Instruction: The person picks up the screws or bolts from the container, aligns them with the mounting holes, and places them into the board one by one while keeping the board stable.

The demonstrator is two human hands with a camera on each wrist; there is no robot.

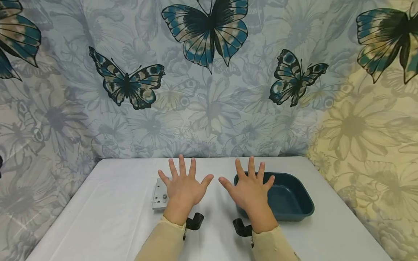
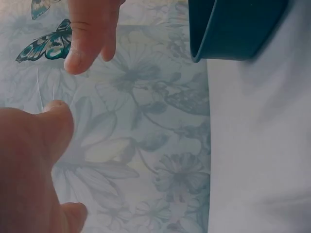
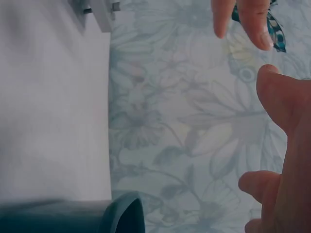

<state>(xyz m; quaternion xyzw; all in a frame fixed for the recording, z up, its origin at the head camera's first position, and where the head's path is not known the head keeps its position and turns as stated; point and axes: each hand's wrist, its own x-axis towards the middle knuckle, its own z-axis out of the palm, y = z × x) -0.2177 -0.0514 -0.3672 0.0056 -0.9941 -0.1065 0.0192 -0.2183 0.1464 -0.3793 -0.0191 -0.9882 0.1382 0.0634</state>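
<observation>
Both hands are held up above the table with fingers spread, backs toward the head camera and nothing in them. My left hand (image 1: 184,188) partly covers a light grey block (image 1: 160,195) with small holes and a screw-like knob on its top. In front of a dark teal basin (image 1: 290,197) is my right hand (image 1: 251,192), hiding the basin's left part. The two thumbs point toward each other with a gap between them. In the right wrist view, the grey block (image 3: 101,14) shows at the top and the basin (image 3: 129,213) at the bottom.
A white cloth covers the table (image 1: 111,214). Behind it hangs a curtain (image 1: 212,119) printed with flowers and butterflies. Each wrist bears a black camera mount, one on the left wrist (image 1: 195,222) and one on the right wrist (image 1: 242,228).
</observation>
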